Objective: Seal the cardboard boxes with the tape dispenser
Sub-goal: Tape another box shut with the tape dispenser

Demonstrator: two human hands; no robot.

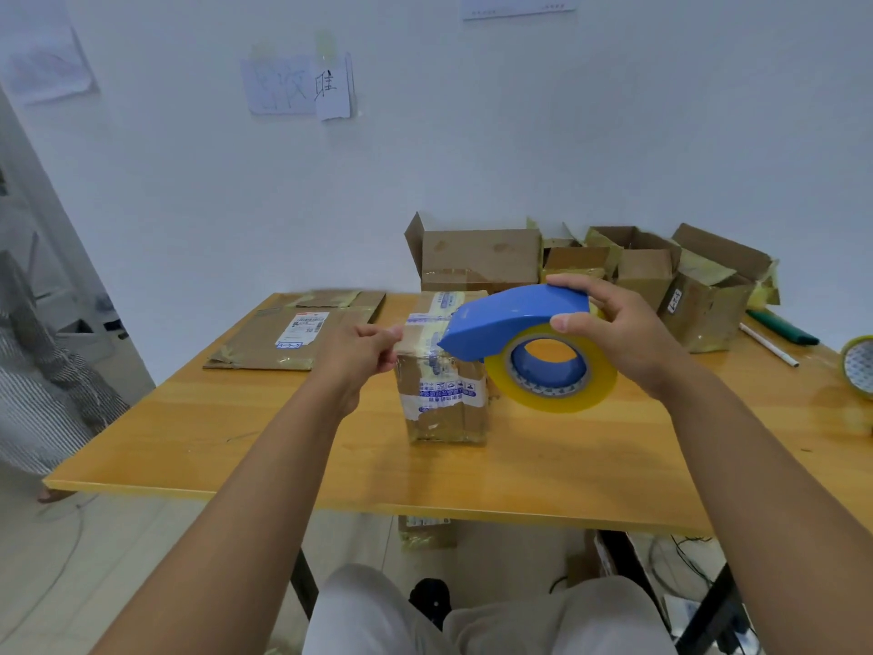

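Over wooden table (330,465), right hand (609,333) grips dispenser (515,319); left hand (363,352) pinches tape.

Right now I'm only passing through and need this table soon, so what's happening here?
A person is taping up a small cardboard box standing on the wooden table. The right hand grips a blue tape dispenser above the box, while the left hand pinches the tape end at the box's top edge. Several open boxes wait at the back.
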